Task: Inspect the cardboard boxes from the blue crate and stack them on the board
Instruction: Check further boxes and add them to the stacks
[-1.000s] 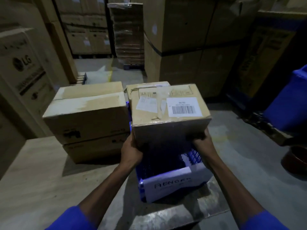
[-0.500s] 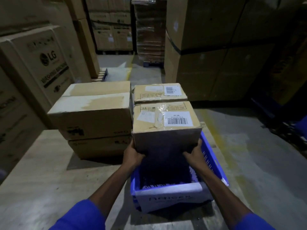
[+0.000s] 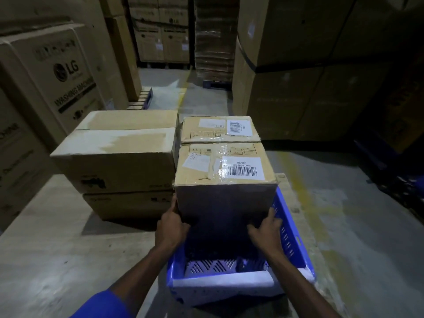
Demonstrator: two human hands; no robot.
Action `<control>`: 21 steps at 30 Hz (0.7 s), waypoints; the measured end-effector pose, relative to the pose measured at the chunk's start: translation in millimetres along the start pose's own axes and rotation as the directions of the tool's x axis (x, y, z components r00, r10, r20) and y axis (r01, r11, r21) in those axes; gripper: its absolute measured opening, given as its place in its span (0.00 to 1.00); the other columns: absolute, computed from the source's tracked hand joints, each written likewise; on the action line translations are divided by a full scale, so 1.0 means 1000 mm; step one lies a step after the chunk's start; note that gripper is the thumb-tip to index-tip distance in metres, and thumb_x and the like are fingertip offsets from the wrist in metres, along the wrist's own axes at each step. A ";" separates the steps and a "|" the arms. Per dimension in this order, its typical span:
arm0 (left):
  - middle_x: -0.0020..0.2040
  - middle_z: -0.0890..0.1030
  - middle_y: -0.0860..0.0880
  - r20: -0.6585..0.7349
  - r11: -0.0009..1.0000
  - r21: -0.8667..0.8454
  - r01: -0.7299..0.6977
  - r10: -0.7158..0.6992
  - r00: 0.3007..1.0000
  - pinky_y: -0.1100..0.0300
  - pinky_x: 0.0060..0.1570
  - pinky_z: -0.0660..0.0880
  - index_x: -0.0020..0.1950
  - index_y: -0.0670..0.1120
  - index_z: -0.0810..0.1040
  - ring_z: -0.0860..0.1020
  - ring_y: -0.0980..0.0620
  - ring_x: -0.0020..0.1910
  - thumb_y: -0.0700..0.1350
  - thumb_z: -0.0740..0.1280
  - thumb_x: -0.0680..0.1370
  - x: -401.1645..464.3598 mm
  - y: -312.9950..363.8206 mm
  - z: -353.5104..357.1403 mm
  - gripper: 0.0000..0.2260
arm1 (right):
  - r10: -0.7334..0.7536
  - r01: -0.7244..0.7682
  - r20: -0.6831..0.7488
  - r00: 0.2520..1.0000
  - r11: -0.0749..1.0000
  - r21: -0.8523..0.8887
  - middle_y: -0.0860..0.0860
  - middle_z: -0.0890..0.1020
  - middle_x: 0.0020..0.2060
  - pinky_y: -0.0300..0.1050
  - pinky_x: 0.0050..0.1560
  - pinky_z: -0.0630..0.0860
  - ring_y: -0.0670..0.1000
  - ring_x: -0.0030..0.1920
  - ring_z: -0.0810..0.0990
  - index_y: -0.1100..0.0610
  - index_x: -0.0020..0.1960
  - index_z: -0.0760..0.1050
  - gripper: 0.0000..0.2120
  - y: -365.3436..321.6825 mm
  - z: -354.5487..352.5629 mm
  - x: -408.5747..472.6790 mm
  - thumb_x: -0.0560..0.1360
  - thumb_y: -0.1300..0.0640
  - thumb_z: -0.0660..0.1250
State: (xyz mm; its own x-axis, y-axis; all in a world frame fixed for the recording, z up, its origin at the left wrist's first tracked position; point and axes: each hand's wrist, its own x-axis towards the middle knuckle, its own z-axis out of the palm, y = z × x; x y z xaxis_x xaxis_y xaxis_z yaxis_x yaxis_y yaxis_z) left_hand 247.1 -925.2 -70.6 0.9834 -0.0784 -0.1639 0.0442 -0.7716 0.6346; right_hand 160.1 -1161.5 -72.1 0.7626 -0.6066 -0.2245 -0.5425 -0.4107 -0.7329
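Head view: left hand [image 3: 171, 226] and right hand [image 3: 266, 228] are gripping the taped cardboard box [image 3: 223, 180] by its lower near corners, fingers curling round them, box sitting in the blue crate [image 3: 288, 228]. Looking stiff, fairly heavy; gripping under the bottom edges seems safest. Stacked boxes [image 3: 119, 154] are waiting just beside on the board [image 3: 46, 249].
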 end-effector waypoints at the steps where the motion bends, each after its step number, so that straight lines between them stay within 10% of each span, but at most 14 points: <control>1: 0.42 0.78 0.53 -0.003 1.000 0.017 0.004 -0.004 1.000 0.56 0.42 0.78 0.74 0.43 0.72 0.79 0.51 0.41 0.40 0.71 0.76 0.000 0.000 0.000 0.26 | 0.007 -0.007 -0.006 1.000 0.999 -0.041 0.67 0.66 0.68 0.55 0.62 0.72 0.71 0.63 0.74 0.61 0.79 0.57 0.36 -0.001 -0.001 -0.002 0.77 0.62 0.71; 14: 0.60 0.83 0.43 -0.020 0.996 -0.088 0.035 -0.037 0.999 0.53 0.49 0.69 0.78 0.57 0.64 0.79 0.34 0.59 0.49 0.73 0.74 0.006 -0.001 0.003 0.34 | -0.032 0.029 0.047 0.998 0.998 0.055 0.62 0.82 0.54 0.51 0.52 0.76 0.65 0.53 0.83 0.59 0.81 0.45 0.44 0.008 0.008 0.005 0.77 0.60 0.72; 21: 0.56 0.82 0.41 -0.044 0.998 -0.037 0.057 -0.059 0.997 0.52 0.45 0.72 0.74 0.49 0.70 0.80 0.35 0.54 0.43 0.73 0.73 0.009 -0.004 0.008 0.29 | -0.027 0.018 0.086 0.996 0.995 0.101 0.62 0.75 0.71 0.56 0.65 0.76 0.63 0.65 0.79 0.55 0.82 0.30 0.56 0.008 0.011 0.004 0.77 0.55 0.73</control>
State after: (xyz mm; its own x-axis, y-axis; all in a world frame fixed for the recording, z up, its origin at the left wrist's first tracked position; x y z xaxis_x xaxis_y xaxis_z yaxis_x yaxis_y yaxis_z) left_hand 254.5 -927.7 -80.6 0.9859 -0.0050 -0.1671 0.1066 -0.7507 0.6520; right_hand 163.1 -1159.8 -86.3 0.8044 -0.5344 -0.2594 -0.4903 -0.3508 -0.7978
